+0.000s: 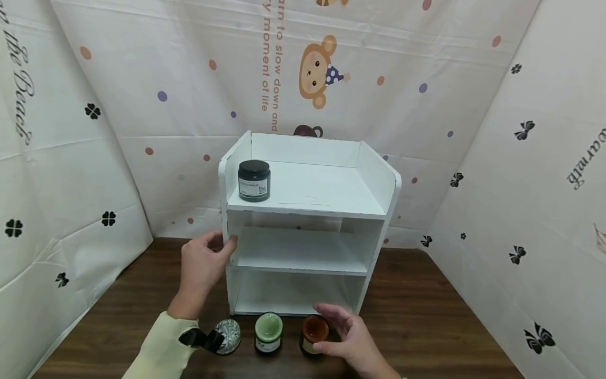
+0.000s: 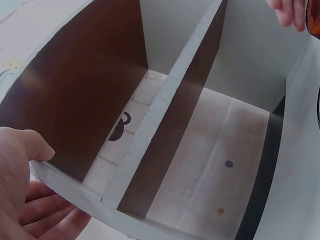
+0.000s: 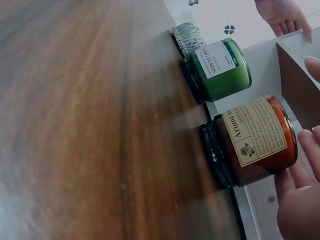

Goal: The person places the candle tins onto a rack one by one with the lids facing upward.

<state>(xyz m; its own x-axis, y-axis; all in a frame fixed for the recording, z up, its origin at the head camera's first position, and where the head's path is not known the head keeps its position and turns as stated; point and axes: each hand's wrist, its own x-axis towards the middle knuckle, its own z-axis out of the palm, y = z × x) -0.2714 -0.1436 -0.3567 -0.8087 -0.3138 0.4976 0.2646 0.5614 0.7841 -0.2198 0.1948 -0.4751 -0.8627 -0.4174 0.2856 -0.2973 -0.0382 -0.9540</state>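
Observation:
My left hand grips the left side panel of a white three-tier shelf, thumb on the inside and fingers outside. An amber candle jar with a cream label stands upside down on its black lid before the shelf. Around its right side is my right hand, thumb near the front and fingers spread behind; a gap shows between fingers and glass in the left wrist view. Left of it, a green candle jar also stands lid down. A round patterned tin lies beside the green jar.
A dark candle jar with a black lid stands upright on the shelf's top tier, at the left. The shelf stands on a dark wooden table. Printed white cloth hangs behind and on both sides.

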